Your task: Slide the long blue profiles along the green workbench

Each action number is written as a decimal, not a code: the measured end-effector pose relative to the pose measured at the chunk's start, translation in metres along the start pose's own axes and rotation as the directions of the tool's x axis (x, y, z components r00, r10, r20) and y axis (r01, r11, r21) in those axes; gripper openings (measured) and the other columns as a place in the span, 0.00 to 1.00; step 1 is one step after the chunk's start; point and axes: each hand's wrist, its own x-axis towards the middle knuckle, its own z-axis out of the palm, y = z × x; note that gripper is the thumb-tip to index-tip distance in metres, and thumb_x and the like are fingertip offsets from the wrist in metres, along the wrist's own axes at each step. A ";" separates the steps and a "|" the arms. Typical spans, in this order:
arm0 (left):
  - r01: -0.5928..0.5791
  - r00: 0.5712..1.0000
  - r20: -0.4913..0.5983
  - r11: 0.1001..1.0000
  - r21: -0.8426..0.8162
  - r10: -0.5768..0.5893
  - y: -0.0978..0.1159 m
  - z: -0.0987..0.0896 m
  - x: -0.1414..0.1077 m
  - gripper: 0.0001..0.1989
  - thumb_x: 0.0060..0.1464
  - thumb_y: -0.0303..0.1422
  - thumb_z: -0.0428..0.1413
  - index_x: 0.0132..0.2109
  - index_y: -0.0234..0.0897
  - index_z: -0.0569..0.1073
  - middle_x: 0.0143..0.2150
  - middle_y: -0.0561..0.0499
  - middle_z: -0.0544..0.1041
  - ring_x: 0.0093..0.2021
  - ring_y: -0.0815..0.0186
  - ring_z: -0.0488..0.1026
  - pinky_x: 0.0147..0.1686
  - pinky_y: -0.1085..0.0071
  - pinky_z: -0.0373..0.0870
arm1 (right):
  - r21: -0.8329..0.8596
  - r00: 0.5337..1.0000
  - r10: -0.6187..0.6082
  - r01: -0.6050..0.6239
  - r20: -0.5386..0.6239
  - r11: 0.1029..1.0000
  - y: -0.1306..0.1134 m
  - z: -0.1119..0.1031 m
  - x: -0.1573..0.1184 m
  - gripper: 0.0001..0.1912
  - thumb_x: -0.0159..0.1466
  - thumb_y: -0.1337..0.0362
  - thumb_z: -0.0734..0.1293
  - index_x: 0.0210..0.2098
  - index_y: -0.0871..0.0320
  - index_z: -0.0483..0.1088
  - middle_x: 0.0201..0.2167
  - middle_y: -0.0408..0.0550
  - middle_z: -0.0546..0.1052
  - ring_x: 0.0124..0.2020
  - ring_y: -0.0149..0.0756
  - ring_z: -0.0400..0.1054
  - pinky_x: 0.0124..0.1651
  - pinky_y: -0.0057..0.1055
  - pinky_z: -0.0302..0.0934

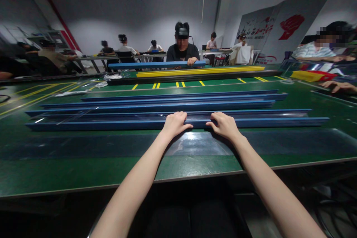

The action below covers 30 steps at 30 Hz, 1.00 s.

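A long blue channel-shaped strip (pixel 264 122) lies across the green table in front of me. My left hand (pixel 175 123) is hooked over its near wall, fingers curled inside and thumb on my side. A short way to the right, my right hand (pixel 223 123) grips the same wall in the same manner, thumb pointing inward. The fingertips of both hands are hidden behind the wall. Between me and the strip, a long clear plastic sheet (pixel 111 145) lies flat and reflects light. More blue strips (pixel 167 107) lie parallel just beyond.
Across the green table (pixel 83 176), a person holds another blue strip (pixel 156 65) above a yellow strip (pixel 200 71) and a black strip (pixel 195 78). At the right, another person's hand (pixel 338 86) rests near a yellow and red tray (pixel 309 76). Crumpled plastic lies at the far left.
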 end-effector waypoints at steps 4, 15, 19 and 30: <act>0.026 0.999 0.036 0.999 -0.032 -0.025 0.001 -0.002 0.001 0.19 0.49 0.50 0.54 0.34 0.37 0.66 0.35 0.50 0.73 0.37 0.63 0.69 0.31 0.72 0.60 | -0.002 1.000 0.009 -0.009 0.015 1.000 -0.001 -0.001 0.000 0.12 0.60 0.55 0.59 0.29 0.57 0.65 0.30 0.48 0.72 0.33 0.36 0.63 0.30 0.28 0.48; 0.034 0.998 0.048 0.998 -0.047 -0.032 0.000 -0.001 0.000 0.19 0.49 0.50 0.53 0.34 0.37 0.67 0.35 0.50 0.72 0.37 0.64 0.69 0.30 0.73 0.60 | -0.007 1.000 -0.002 0.002 0.013 1.000 0.001 0.002 0.000 0.11 0.60 0.55 0.59 0.29 0.57 0.64 0.30 0.49 0.71 0.33 0.36 0.63 0.31 0.28 0.49; 0.030 0.999 0.042 0.999 -0.027 -0.029 0.001 -0.002 0.000 0.19 0.50 0.50 0.53 0.34 0.37 0.68 0.35 0.49 0.72 0.38 0.63 0.69 0.31 0.72 0.61 | 0.001 1.000 0.005 -0.005 0.015 1.000 0.000 0.001 0.000 0.11 0.60 0.55 0.59 0.29 0.57 0.65 0.30 0.48 0.71 0.33 0.36 0.63 0.31 0.27 0.49; 0.025 0.997 0.069 0.998 -0.063 -0.020 -0.008 -0.011 0.001 0.18 0.49 0.50 0.53 0.31 0.38 0.68 0.33 0.51 0.72 0.36 0.65 0.68 0.29 0.73 0.59 | -0.004 1.000 0.004 -0.004 0.012 1.000 -0.001 0.000 0.000 0.11 0.60 0.55 0.59 0.29 0.56 0.65 0.30 0.48 0.71 0.33 0.36 0.63 0.30 0.28 0.48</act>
